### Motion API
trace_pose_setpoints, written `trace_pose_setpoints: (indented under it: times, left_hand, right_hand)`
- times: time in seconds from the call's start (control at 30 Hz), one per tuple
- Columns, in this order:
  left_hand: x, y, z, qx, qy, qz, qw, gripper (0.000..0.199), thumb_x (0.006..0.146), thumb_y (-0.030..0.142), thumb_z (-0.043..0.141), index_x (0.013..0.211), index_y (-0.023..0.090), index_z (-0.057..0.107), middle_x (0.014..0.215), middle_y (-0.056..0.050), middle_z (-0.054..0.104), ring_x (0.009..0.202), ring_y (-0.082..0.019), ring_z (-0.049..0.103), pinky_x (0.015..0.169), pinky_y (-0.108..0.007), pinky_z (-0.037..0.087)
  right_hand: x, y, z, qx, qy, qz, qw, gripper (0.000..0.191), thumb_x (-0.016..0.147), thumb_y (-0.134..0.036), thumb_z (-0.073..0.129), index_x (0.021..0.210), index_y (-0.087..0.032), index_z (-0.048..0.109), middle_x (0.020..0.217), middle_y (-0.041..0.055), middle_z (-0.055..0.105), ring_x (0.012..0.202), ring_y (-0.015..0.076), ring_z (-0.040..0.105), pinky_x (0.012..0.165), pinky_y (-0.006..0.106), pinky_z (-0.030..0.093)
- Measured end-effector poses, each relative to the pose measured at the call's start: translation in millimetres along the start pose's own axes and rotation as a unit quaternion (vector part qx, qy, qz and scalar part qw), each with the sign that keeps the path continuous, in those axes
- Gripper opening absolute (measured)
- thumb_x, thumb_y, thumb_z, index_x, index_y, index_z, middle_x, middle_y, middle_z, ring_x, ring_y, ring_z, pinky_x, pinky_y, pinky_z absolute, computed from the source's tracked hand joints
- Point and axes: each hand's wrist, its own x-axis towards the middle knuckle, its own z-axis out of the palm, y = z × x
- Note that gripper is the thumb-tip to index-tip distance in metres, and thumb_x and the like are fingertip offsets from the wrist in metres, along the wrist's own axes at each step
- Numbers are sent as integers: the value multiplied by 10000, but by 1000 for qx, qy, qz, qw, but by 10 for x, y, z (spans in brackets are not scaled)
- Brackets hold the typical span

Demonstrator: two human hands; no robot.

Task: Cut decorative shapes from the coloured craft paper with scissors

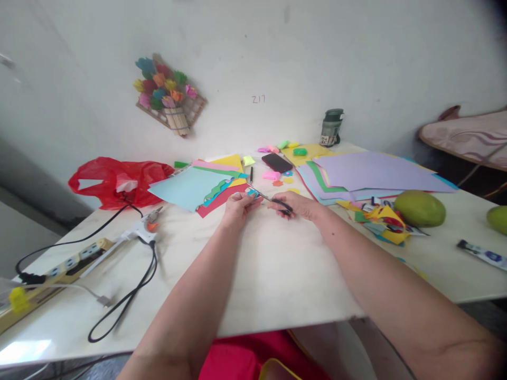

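Near the middle of the table, my left hand pinches a small piece of blue paper. My right hand is closed around the dark handles of a pair of scissors. The scissors' blades point left and away from me, up against the blue paper. Just behind my left hand lie a red sheet and a light blue sheet with wavy-cut green and blue edges beside it. Small orange and yellow paper cutouts rest beyond the scissors.
A glue gun and a power strip with looping cords occupy the left, near a red plastic bag. Stacked coloured sheets, paper scraps and a green mango lie right. A phone sits behind my hands.
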Motion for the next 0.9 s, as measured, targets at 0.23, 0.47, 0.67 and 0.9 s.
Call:
trace_pose_setpoints:
  times: [0.23,0.47,0.67,0.9]
  left_hand:
    - [23,-21,-21,1,-3,7,1000,273,550,209,753,593,140,493,661,-31,645,767,-195,663,756,-319,519]
    - [12,-5,-6,2,6,1,1000,245,553,209,750,626,125,531,675,-43,654,756,-192,663,728,-302,518]
    - [19,-12,-13,0,5,0,1000,238,555,209,749,642,122,546,695,-46,659,761,-192,662,745,-312,513]
    - [44,-39,-34,-3,5,7,1000,230,561,203,750,619,123,541,704,-48,660,770,-196,660,749,-314,516]
  right_hand:
    - [16,4,9,-3,5,4,1000,340,668,-480,626,676,-169,488,497,-45,503,373,45,416,330,174,227]
    - [11,1,11,-1,2,-2,1000,336,670,-472,627,681,-166,489,503,-41,503,373,44,412,329,173,220]
    - [11,12,9,6,1,-12,1000,304,684,-446,597,672,-163,484,494,-45,484,375,43,407,335,172,212]
    - [5,-18,28,7,4,-16,1000,289,674,-418,589,633,-163,459,480,-54,462,378,40,397,354,179,229]
